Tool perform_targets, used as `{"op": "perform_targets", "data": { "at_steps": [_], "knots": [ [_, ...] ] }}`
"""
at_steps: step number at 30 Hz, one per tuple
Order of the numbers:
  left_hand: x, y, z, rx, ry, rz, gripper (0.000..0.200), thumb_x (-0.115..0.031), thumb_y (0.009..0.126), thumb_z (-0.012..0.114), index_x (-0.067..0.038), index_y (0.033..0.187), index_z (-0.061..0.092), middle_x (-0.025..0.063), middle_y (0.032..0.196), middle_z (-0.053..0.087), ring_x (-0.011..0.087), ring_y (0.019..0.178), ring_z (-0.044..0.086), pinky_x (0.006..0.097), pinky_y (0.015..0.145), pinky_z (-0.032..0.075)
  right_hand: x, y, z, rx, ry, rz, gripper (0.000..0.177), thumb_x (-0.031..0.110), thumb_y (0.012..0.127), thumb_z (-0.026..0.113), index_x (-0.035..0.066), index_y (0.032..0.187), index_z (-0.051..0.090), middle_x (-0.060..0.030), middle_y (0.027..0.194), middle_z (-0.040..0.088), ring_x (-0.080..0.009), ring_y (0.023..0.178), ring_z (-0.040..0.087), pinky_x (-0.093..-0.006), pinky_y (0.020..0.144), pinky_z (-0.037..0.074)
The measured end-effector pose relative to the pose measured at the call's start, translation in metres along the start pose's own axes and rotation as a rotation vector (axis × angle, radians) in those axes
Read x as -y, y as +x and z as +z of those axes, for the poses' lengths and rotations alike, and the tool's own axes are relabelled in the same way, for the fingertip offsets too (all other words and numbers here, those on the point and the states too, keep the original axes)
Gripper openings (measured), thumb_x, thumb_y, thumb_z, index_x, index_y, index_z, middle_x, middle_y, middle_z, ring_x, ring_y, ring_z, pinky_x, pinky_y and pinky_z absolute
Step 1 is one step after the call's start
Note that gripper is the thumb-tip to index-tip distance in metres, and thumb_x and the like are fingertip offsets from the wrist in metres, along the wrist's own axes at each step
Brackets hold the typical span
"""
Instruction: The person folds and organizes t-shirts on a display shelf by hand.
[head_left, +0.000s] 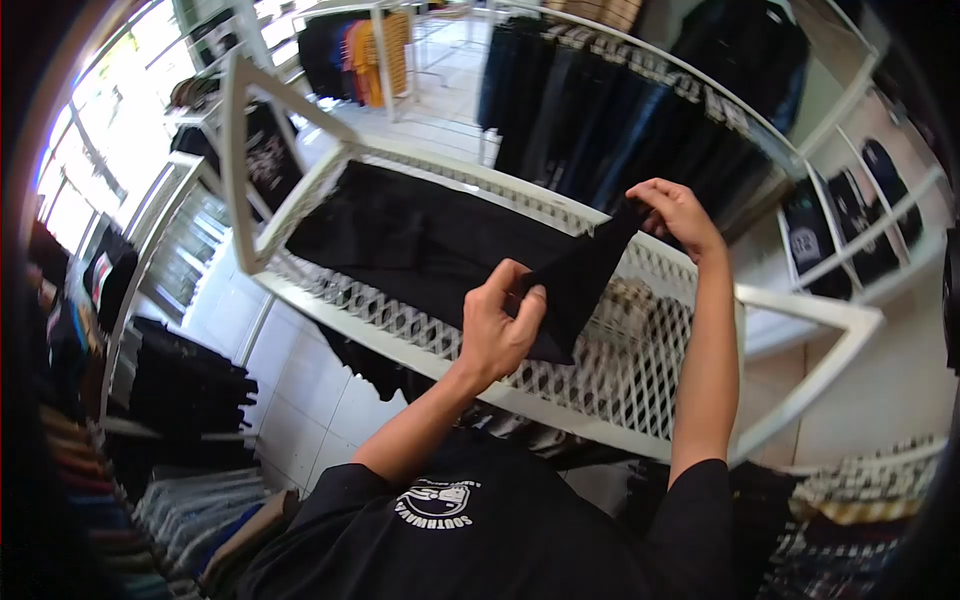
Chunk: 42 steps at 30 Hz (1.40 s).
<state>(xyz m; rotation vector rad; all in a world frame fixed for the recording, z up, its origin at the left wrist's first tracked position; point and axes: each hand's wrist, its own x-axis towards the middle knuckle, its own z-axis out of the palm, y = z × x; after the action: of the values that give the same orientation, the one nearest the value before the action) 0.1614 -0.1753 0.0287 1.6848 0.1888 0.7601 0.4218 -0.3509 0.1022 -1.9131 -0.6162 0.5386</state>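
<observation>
A black garment [420, 235] lies stretched out along a white mesh shelf [640, 350], its right end lifted off the mesh. My left hand [500, 320] pinches the near edge of the cloth between thumb and fingers, around the middle of the shelf. Farther right and higher, my right hand [672, 215] grips the raised far corner of the same garment. Between the two hands the fabric hangs in a slanting fold. The fingertips of my right hand are partly hidden by the cloth.
White frame bars rise at both shelf ends. Dark trousers [600, 110] hang on a rail behind the shelf. Folded dark clothes [185, 385] are stacked at the left, and hanging garments [200, 510] fill the lower left. More clothes [860, 520] are at the lower right.
</observation>
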Motion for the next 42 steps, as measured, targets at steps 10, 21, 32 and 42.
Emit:
{"op": "perform_targets", "data": {
  "at_steps": [10, 21, 32, 42],
  "knots": [
    [0.051, 0.057, -0.196, -0.564, 0.268, -0.119, 0.022, -0.018, 0.1, 0.059, 0.001, 0.09, 0.061, 0.002, 0.061, 0.049, 0.0076, 0.056, 0.045, 0.0314, 0.052, 0.036, 0.09, 0.181, 0.225, 0.168, -0.137, -0.504, 0.02, 0.014, 0.096, 0.072, -0.001, 0.11, 0.071, -0.0046, 0.093, 0.073, -0.0112, 0.085, 0.066, -0.0265, 0.076, 0.053],
    [0.113, 0.058, -0.279, -0.663, 1.066, -0.13, 0.024, -0.024, 0.091, 0.067, -0.005, 0.106, 0.068, 0.0142, 0.124, 0.065, 0.0335, 0.12, 0.058, 0.0456, 0.107, 0.04, 0.057, 0.258, 0.403, 0.101, -0.49, -0.531, 0.035, 0.035, 0.095, 0.072, 0.003, 0.107, 0.072, -0.0203, 0.099, 0.072, -0.0361, 0.095, 0.069, -0.0439, 0.086, 0.053],
    [0.122, 0.055, -0.28, -0.548, 1.055, -0.088, 0.026, -0.03, 0.092, 0.074, -0.006, 0.098, 0.067, 0.0134, 0.116, 0.069, 0.0343, 0.131, 0.053, 0.0536, 0.113, 0.032, 0.062, 0.243, 0.391, 0.091, -0.345, -0.622, 0.035, 0.027, 0.097, 0.071, -0.001, 0.115, 0.062, -0.0247, 0.105, 0.072, -0.0404, 0.097, 0.07, -0.0432, 0.086, 0.054],
    [0.054, 0.055, -0.268, -0.543, 0.492, 0.25, 0.021, -0.01, 0.093, 0.077, 0.001, 0.098, 0.059, 0.0119, 0.081, 0.066, 0.0184, 0.077, 0.069, 0.0325, 0.07, 0.054, 0.116, 0.15, 0.285, -0.011, 0.082, -0.815, 0.022, 0.017, 0.103, 0.066, 0.0, 0.115, 0.057, -0.0059, 0.101, 0.062, -0.0125, 0.095, 0.056, -0.0285, 0.09, 0.047]
  ]
}}
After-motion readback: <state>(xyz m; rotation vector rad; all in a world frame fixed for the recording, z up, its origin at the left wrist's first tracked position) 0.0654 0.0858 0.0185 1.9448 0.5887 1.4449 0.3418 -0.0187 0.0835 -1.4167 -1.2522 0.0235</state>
